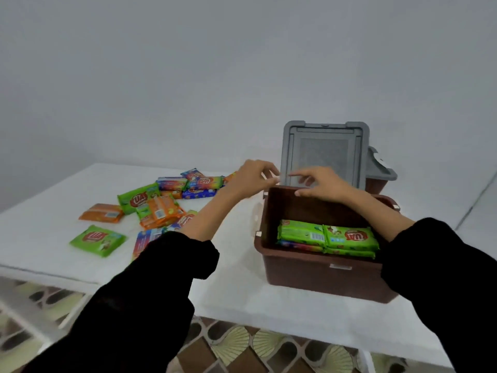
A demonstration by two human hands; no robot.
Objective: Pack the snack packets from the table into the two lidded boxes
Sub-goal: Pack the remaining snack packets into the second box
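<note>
A brown box (320, 275) stands on the white table (236, 292) at the right. Its grey lid (325, 152) stands upright at the far rim. Inside lie green snack packets (326, 235) on top of other packets. My left hand (252, 177) curls its fingers on the lid's lower left corner. My right hand (321, 184) is spread in front of the lid's lower part, thumb at the box's far rim, holding nothing that I can see. Loose packets (161, 203) lie in a pile on the left of the table: green (98, 240), orange (101, 212) and blue ones.
A second brown box with a grey lid (382, 169) stands right behind the first one, mostly hidden. A white wall rises behind the table. The table's front edge runs under my black sleeves, with a patterned tile floor (242, 345) below.
</note>
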